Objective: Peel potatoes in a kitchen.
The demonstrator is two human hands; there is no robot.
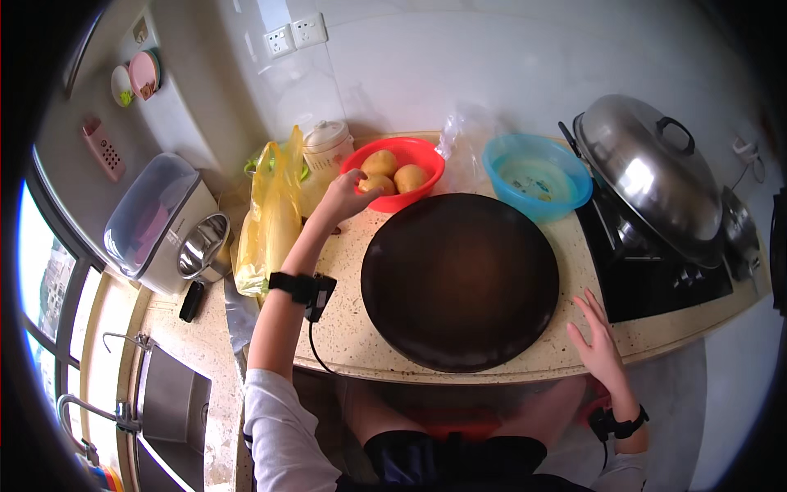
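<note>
My left hand [343, 197] reaches over the left rim of a red plastic bowl [400, 201]. Its thumb and fingers are apart beside the nearest potato [376, 184]; whether they touch it I cannot tell. Two more potatoes lie in the bowl, one behind [379, 162] and one to the right [411, 178]. A large round dark board [459, 283] covers the middle of the counter. At the board's lower right, my right hand [598, 344] hovers at the counter's front edge, fingers spread and holding nothing. A wrist strap with a small device is on each arm.
Right of the bowl are a clear plastic bag [469, 148] and a blue basin [500, 197] containing liquid. A domed metal lid [648, 172] covers a pan on the black stove [631, 295]. Leftward are a yellow bag [266, 225], a metal bowl [205, 246] and a sink [172, 402].
</note>
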